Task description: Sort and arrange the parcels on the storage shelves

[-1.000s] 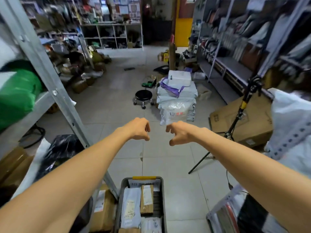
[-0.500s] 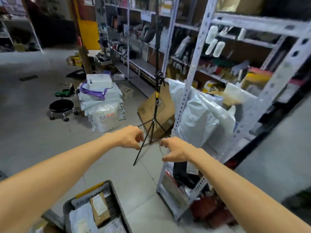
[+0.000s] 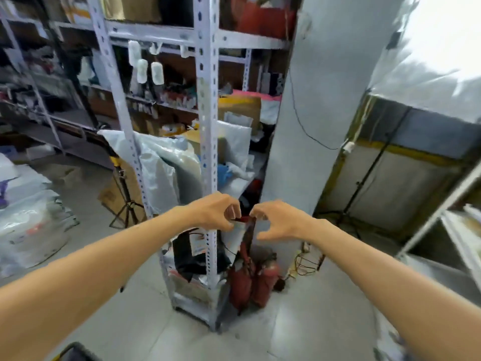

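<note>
Both arms reach toward the shelf rack [image 3: 208,121]. The left hand [image 3: 216,212] has its fingers curled in, and the right hand [image 3: 281,222] is loosely arched with the thumb apart; neither visibly holds anything. The parcels [image 3: 166,165], white bags standing roughly upright on the middle shelf, lie above and left of both hands. The left hand is nearer and likelier to reach them first.

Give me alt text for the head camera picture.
Two bare arms reach forward, left hand and right hand close together with curled fingers, before a grey metal shelf rack crammed with parcels. Red fire extinguishers stand on the floor beside it.
</note>
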`<action>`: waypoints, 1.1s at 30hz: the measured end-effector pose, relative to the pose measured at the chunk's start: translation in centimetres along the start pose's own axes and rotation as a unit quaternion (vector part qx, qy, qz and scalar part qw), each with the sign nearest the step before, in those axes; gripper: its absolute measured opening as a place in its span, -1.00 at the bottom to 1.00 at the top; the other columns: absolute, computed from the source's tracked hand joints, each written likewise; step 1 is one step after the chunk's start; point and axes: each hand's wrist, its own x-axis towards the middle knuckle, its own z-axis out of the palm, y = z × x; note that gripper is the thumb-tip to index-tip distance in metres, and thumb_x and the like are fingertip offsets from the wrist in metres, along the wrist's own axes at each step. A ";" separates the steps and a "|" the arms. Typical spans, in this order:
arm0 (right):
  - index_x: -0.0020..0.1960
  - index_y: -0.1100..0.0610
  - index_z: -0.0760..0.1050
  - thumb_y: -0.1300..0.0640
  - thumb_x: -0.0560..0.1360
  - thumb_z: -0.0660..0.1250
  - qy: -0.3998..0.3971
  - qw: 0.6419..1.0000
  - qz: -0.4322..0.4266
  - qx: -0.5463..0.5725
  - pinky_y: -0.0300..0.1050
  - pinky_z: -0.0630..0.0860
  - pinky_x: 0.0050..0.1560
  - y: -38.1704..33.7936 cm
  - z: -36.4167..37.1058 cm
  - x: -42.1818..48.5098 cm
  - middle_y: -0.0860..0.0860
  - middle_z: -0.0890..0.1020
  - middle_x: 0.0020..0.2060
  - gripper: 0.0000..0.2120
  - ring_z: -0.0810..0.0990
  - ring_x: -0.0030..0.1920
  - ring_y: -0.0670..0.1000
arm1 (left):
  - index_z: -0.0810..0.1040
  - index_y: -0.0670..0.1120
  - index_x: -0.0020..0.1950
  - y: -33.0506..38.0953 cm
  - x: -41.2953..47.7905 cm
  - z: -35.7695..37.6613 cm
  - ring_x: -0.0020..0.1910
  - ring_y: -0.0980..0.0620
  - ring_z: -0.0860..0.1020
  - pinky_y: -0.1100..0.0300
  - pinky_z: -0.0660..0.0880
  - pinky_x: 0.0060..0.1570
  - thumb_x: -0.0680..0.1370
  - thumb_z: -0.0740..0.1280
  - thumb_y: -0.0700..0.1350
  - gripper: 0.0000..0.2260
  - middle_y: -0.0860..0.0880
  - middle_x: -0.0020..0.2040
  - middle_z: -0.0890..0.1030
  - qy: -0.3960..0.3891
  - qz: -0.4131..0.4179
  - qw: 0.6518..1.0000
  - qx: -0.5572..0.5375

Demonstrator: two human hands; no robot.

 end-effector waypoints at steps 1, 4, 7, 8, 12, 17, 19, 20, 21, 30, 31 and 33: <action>0.29 0.16 0.46 0.04 0.42 0.42 0.000 1.000 0.020 -0.004 -0.02 0.50 0.11 1.4 -0.8 -1.6 0.06 0.59 0.12 -0.52 0.55 0.11 0.07 | 0.58 -0.07 0.10 1.8 1.6 0.1 -0.07 0.07 0.60 0.11 0.56 0.01 0.43 0.44 -0.10 -0.74 0.01 -0.05 0.64 -0.003 0.016 1.000 -0.001; 0.38 0.13 0.41 0.01 0.43 0.43 0.022 0.996 0.090 -0.002 -0.09 0.48 0.19 5.9 -2.8 -6.8 0.05 0.55 0.23 -0.44 0.53 0.19 0.02 | 0.59 -0.09 0.10 7.5 6.1 0.9 -0.08 0.07 0.60 0.23 0.54 -0.04 0.43 0.47 -0.10 -0.73 -0.01 -0.04 0.64 -0.011 0.074 0.997 0.004; 0.33 0.13 0.46 -0.01 0.40 0.45 0.065 0.984 0.164 -0.001 -0.06 0.51 0.19 10.0 -4.9 -12.4 0.05 0.59 0.17 -0.45 0.57 0.14 0.04 | 0.60 -0.11 0.11 13.6 10.3 2.0 -0.08 0.05 0.59 0.24 0.54 -0.04 0.42 0.49 -0.14 -0.72 -0.03 -0.06 0.62 -0.019 0.135 0.991 -0.001; 0.30 0.14 0.49 0.00 0.40 0.45 0.082 0.979 0.187 -0.002 -0.05 0.53 0.16 11.1 -5.7 -14.3 0.05 0.61 0.13 -0.48 0.58 0.11 0.04 | 0.60 -0.12 0.11 15.7 11.6 2.3 -0.07 0.04 0.60 0.21 0.55 -0.02 0.42 0.49 -0.16 -0.73 -0.03 -0.05 0.63 -0.023 0.155 0.988 -0.008; 0.29 0.12 0.49 0.03 0.41 0.46 0.109 0.955 0.274 -0.016 -0.17 0.52 0.08 14.4 -8.7 -21.0 0.02 0.60 0.11 -0.52 0.57 0.07 0.01 | 0.59 -0.07 0.10 23.9 16.6 3.2 -0.05 0.02 0.61 0.11 0.59 -0.01 0.43 0.49 -0.17 -0.74 -0.02 -0.05 0.63 -0.046 0.240 0.970 -0.013; 0.31 0.05 0.47 -0.03 0.36 0.45 0.147 0.904 0.401 -0.028 -0.06 0.53 0.18 18.0 -12.2 -27.6 -0.01 0.59 0.12 -0.46 0.57 0.11 -0.01 | 0.60 -0.01 0.08 33.4 22.6 3.2 -0.14 0.05 0.58 0.17 0.57 -0.09 0.41 0.49 -0.11 -0.74 0.04 -0.10 0.61 -0.048 0.349 0.935 0.037; 0.31 0.05 0.47 -0.01 0.36 0.45 0.167 0.879 0.445 -0.026 -0.08 0.56 0.13 18.7 -13.9 -29.7 -0.03 0.59 0.11 -0.46 0.57 0.12 -0.02 | 0.61 0.02 0.03 36.7 25.0 2.8 -0.18 0.08 0.57 0.20 0.55 -0.12 0.40 0.47 -0.10 -0.77 0.11 -0.17 0.58 -0.033 0.384 0.922 0.036; 0.31 0.06 0.47 0.00 0.37 0.45 0.179 0.866 0.466 -0.027 -0.10 0.56 0.12 18.9 -14.8 -30.7 -0.02 0.60 0.12 -0.47 0.58 0.12 -0.03 | 0.61 0.03 0.02 38.3 26.1 2.5 -0.19 0.10 0.57 0.23 0.54 -0.13 0.40 0.47 -0.10 -0.78 0.14 -0.19 0.57 -0.031 0.402 0.914 0.030; 0.31 0.06 0.46 0.01 0.38 0.44 0.188 0.851 0.489 -0.029 -0.10 0.56 0.12 19.0 -15.6 -31.5 -0.02 0.60 0.12 -0.48 0.58 0.11 -0.03 | 0.62 0.02 0.02 39.9 27.1 2.2 -0.20 0.11 0.56 0.25 0.53 -0.13 0.40 0.47 -0.10 -0.79 0.15 -0.20 0.56 -0.033 0.425 0.904 0.029; 0.35 0.04 0.42 -0.02 0.39 0.42 0.228 0.719 0.653 -0.067 -0.02 0.52 0.17 17.7 -22.1 -37.3 0.00 0.55 0.21 -0.44 0.53 0.17 0.01 | 0.59 0.00 0.08 53.0 31.6 0.4 -0.12 0.11 0.57 0.26 0.52 -0.10 0.42 0.47 -0.09 -0.75 0.07 -0.08 0.61 -0.061 0.616 0.784 0.050; 0.35 0.04 0.41 -0.02 0.39 0.43 0.230 0.707 0.665 -0.071 -0.01 0.52 0.17 17.4 -22.4 -37.8 0.00 0.54 0.22 -0.44 0.53 0.17 0.01 | 0.59 0.01 0.07 54.3 31.4 0.1 -0.11 0.09 0.58 0.23 0.55 -0.07 0.42 0.48 -0.09 -0.76 0.07 -0.08 0.61 -0.064 0.632 0.771 0.041; 0.36 0.03 0.40 0.00 0.39 0.43 0.231 0.685 0.687 -0.076 0.00 0.51 0.19 16.7 -23.2 -38.7 0.01 0.53 0.24 -0.43 0.52 0.18 0.01 | 0.60 -0.02 0.07 57.0 30.7 -0.4 -0.10 0.06 0.60 0.20 0.56 -0.03 0.43 0.48 -0.11 -0.77 0.06 -0.08 0.61 -0.067 0.657 0.751 0.021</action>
